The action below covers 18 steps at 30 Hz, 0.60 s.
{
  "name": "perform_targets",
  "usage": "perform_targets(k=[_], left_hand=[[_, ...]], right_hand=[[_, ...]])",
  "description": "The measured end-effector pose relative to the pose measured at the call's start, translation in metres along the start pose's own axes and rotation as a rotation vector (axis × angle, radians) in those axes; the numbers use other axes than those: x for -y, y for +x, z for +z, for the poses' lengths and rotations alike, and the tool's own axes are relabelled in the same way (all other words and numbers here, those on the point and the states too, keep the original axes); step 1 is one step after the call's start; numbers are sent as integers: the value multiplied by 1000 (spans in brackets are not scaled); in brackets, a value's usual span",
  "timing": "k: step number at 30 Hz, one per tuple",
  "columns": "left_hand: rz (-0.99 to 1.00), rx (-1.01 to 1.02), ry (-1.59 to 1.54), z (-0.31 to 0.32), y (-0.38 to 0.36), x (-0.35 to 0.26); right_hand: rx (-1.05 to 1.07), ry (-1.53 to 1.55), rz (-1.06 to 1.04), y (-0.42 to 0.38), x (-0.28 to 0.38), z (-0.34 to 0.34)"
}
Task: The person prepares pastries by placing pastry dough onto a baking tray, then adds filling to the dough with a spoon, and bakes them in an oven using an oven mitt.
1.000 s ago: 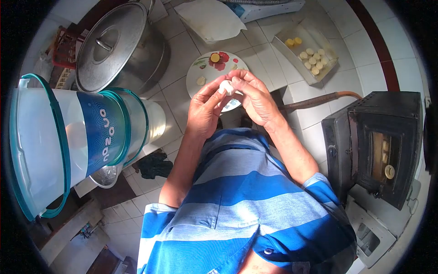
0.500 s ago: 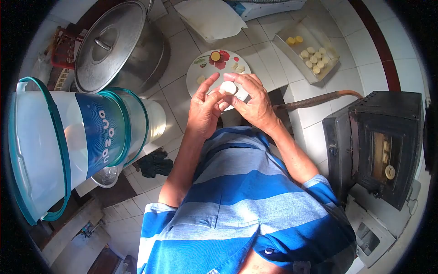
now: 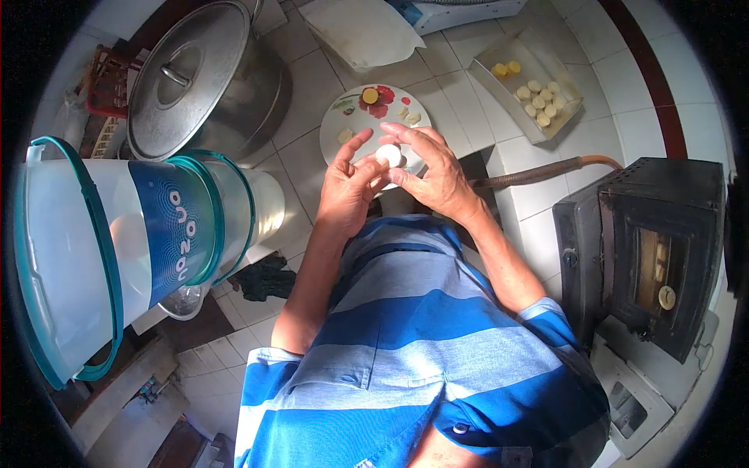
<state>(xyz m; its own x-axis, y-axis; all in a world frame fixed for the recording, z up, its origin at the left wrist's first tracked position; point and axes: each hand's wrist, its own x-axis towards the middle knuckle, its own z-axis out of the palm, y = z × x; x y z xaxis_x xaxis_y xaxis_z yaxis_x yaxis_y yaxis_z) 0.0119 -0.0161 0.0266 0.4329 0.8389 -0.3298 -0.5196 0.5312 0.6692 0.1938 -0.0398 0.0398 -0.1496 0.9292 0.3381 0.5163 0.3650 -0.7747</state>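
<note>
A small white round of dough (image 3: 388,155) is between my two hands, above the floral plate. My left hand (image 3: 346,187) is closed on its left side, with thumb and fingertips at the dough and the index finger raised. Curled around its other side, my right hand (image 3: 438,173) has its thumb at the lower edge and its fingers over the top. Beneath them, the white plate (image 3: 335,129) with red flowers bears a yellow ball (image 3: 370,96) and a few flattened pale dough pieces (image 3: 411,116).
A rectangular tray (image 3: 499,90) at back right holds several white rounds and two yellow balls. A black oven (image 3: 663,249) stands right, with a hose (image 3: 530,175) beside it. At left are a large lidded metal pot (image 3: 203,86) and a clear bucket (image 3: 94,249) with teal rims.
The white dough round has shifted slightly down and left between my fingers. Both hands stay above the plate, with small finger movements.
</note>
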Motion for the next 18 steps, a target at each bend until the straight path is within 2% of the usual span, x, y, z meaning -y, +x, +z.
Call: perform_targets(k=[3,5,7,8,10,12,14,16,17,18], left_hand=[[-11,49,69,-3,3,3],[-19,-33,61,4,-1,3],[-31,19,-41,7,5,5],[-31,-26,117,9,6,7],[-96,-58,148,11,11,10],[-121,-15,117,18,15,17],[-152,12,82,23,20,23],[-238,34,-14,27,25,25],[-256,-2,29,33,26,26],[-257,5,36,33,30,27]], right_hand=[[-31,74,-9,0,4,-1],[-68,81,12,-4,0,1],[-43,91,27,-7,-9,-1],[-32,93,43,-8,-13,-1],[-95,180,53,-10,-11,-4],[-28,228,171,-17,-18,-14],[-103,174,112,-25,-32,-19],[-189,320,296,-32,-43,-29],[-294,554,364,-38,-62,-26],[-335,605,487,-37,-67,-42]])
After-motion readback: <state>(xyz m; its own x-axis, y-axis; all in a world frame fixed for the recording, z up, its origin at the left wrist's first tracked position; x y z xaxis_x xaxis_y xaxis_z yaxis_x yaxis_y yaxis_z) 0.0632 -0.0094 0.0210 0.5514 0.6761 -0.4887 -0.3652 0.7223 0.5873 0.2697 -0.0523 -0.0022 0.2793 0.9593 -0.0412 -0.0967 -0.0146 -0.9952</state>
